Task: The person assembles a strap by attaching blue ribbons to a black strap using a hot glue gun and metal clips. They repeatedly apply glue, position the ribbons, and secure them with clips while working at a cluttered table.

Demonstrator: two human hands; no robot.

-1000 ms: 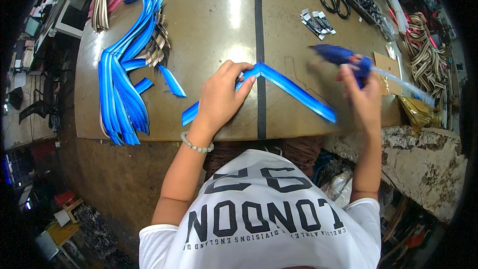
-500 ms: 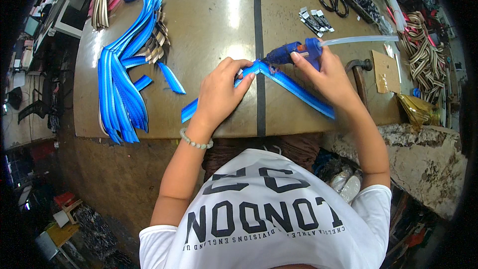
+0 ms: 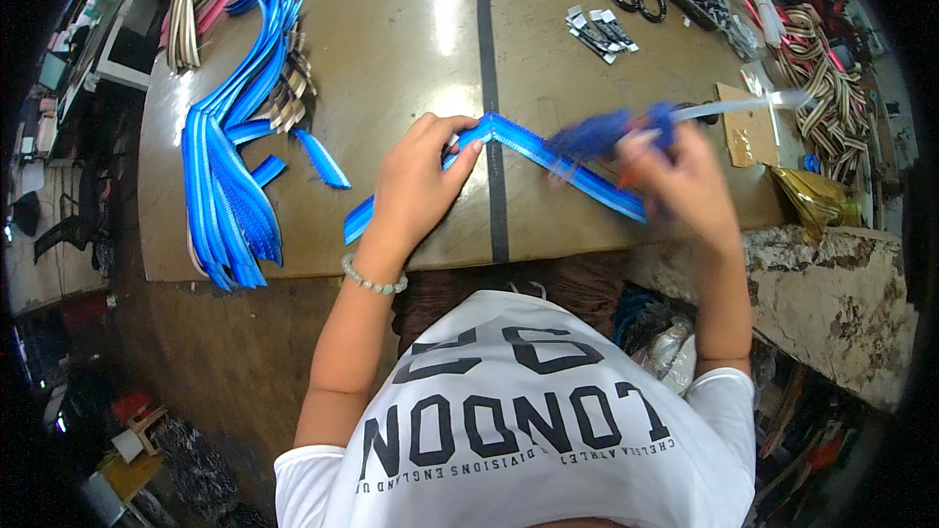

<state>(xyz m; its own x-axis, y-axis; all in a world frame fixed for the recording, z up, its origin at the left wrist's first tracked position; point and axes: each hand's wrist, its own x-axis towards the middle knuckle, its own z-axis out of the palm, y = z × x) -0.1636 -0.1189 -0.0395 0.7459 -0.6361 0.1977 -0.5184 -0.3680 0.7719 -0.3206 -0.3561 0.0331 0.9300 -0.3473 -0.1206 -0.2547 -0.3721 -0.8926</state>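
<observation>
Blue ribbed strip (image 3: 548, 152) lies bent like a roof near the front edge of the worktop (image 3: 411, 39), across a dark band (image 3: 492, 117). Left hand (image 3: 416, 186) presses flat on its left half. Right hand (image 3: 685, 186) is clamped on a blurred blue glue gun (image 3: 611, 132) over the right half. I think this piece is half done. Many blue strips (image 3: 230, 186) are piled at the left edge. No boxes or bins show.
</observation>
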